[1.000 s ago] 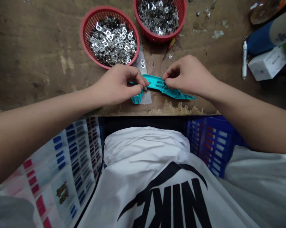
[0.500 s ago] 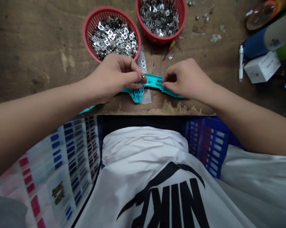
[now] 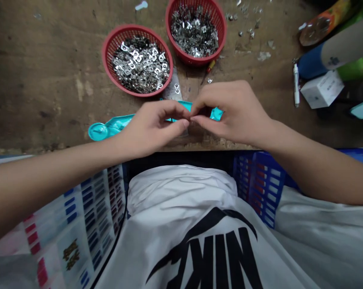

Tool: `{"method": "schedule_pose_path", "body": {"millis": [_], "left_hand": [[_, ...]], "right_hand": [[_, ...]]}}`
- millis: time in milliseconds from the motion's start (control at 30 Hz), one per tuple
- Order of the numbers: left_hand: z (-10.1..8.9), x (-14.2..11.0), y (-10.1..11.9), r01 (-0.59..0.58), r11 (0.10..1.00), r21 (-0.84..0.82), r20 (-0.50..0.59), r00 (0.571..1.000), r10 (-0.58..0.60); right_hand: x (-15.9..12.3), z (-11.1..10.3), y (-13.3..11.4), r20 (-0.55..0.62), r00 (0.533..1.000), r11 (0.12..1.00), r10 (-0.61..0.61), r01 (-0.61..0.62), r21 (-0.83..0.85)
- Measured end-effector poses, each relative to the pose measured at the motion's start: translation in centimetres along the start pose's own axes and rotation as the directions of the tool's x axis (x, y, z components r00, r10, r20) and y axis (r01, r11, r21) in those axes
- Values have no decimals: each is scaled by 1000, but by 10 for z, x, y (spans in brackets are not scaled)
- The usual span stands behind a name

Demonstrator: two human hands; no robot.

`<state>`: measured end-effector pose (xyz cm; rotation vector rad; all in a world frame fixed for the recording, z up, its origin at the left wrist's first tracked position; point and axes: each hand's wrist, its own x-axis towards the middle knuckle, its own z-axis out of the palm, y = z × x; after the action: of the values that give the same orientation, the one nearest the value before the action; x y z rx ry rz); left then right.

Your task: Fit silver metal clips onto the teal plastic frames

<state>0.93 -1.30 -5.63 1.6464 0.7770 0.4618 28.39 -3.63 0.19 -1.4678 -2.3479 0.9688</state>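
Teal plastic strip (image 3: 118,125) between left hand (image 3: 151,128) and right hand (image 3: 232,114), near bench edge (image 3: 58,151)

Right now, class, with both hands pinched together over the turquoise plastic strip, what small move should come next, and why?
Probably lower the fingertips onto the turquoise plastic strip: the left hand and right hand meet just above it, though anything pinched is hidden.

The left hand (image 3: 151,128) and right hand (image 3: 229,114) meet at the fingertips over a turquoise plastic strip (image 3: 115,125) on a worn wooden bench (image 3: 49,80) — just below a red basket (image 3: 105,56) of silver metal tabs (image 3: 139,64).
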Motion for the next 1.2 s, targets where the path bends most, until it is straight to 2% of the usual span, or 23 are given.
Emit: {"method": "schedule_pose_path", "body": {"millis": [67, 167, 267, 333, 400, 567, 767, 1000, 1200], "left_hand": [[2, -4, -10, -159, 945, 286, 87, 986, 139], [6, -15, -24, -281, 755, 593, 267, 953, 144], [8, -25, -31, -394, 589, 705, 414, 904, 108], [7, -27, -31, -459, 542, 704, 480, 870, 113], [4, -26, -29, -496, 535, 684, 516, 847, 126], [-1, -19, -29, -531, 541, 652, 532, 829, 173], [-5, -13, -30, -584, 470, 662, 587, 794, 158], [-7, -10, -35, -589, 485, 647, 586, 790, 177], [-6, -11, -36, -568, 547, 616, 557, 804, 208]], "right_hand": [[3, -11, 0, 17, 993, 993, 114, -114, -13], [10, -19, 9, 45, 977, 978, 210, -210, -5], [16, -16, 23, 74, 970, 973, 230, -232, 15], [19, -11, 31, 90, 970, 973, 226, -230, 28], [20, -6, 35, 134, 973, 980, 188, -194, 35], [22, 8, 45, 227, 973, 999, 42, -47, 19], [20, 18, 56, 273, 962, 1000, -6, 14, -26], [20, 17, 55, 295, 954, 996, -57, 73, -43], [19, 20, 58, 315, 945, 993, -82, 103, -50]]}}
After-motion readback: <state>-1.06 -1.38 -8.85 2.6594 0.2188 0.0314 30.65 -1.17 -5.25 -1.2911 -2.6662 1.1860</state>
